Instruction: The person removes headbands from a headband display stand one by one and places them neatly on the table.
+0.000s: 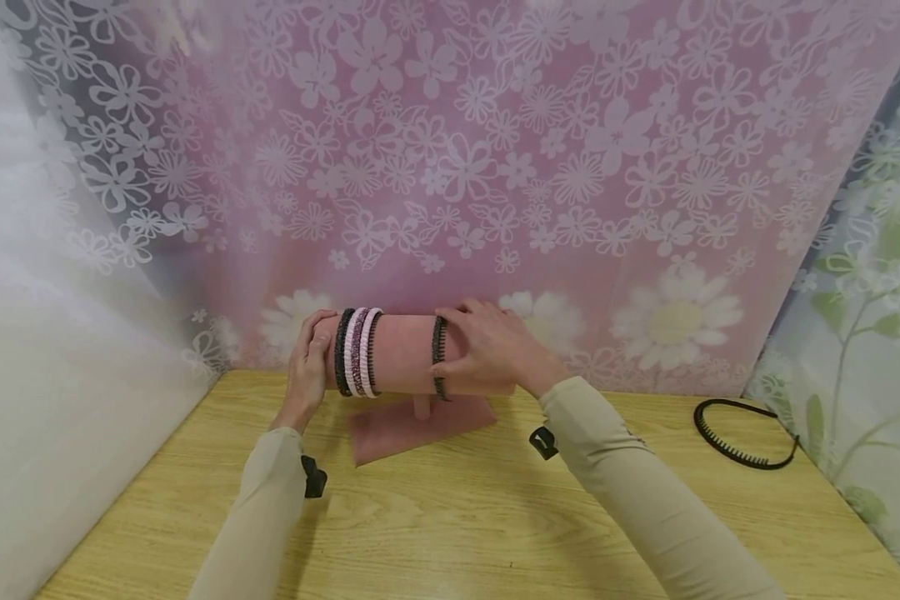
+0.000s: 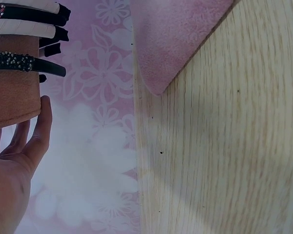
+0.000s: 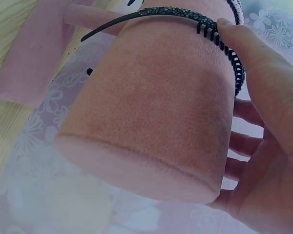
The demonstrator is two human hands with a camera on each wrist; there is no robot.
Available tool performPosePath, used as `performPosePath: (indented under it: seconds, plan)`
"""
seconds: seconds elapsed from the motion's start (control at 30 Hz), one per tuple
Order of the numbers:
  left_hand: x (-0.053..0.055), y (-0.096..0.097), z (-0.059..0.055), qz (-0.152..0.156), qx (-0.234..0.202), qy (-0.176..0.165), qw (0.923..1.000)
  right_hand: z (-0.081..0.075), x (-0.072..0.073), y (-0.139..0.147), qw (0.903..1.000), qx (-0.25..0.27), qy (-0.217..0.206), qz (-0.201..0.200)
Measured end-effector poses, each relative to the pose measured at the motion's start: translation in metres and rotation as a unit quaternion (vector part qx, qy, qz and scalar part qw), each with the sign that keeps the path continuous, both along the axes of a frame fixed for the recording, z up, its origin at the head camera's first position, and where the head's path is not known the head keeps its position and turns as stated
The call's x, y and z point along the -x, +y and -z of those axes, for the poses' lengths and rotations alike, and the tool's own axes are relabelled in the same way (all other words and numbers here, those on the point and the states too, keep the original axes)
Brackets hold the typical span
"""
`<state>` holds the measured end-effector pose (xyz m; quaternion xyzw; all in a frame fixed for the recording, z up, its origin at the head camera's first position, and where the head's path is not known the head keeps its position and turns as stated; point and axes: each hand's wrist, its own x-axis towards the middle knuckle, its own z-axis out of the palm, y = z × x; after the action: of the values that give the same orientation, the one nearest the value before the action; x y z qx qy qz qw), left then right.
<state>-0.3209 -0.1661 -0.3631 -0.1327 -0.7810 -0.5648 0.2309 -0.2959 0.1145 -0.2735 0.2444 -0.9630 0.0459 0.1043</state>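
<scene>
A pink cylindrical headband stand lies sideways on its short post and flat base. My left hand holds the stand's left end, fingers bent around its edge. Beside that hand, several headbands sit close together: a dark beaded one, pale ridged ones and a sparkly one. Over the right part of the stand, my right hand grips a dark beaded headband with comb teeth, its thumb against the toothed edge. The other fingers reach behind the cylinder.
A black toothed headband lies at the right of the wooden table. Behind the stand hangs a pink floral curtain. A white sheet stands at the left, and a leaf-patterned one at the right.
</scene>
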Motion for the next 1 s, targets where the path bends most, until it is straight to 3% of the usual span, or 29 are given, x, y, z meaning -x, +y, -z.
performPosePath:
  seconds: [1.0]
  plan:
    - [0.0, 0.001, 0.0, -0.003, 0.002, -0.002, 1.0, 0.0, -0.002, 0.019, 0.9998, -0.009, 0.008, 0.016]
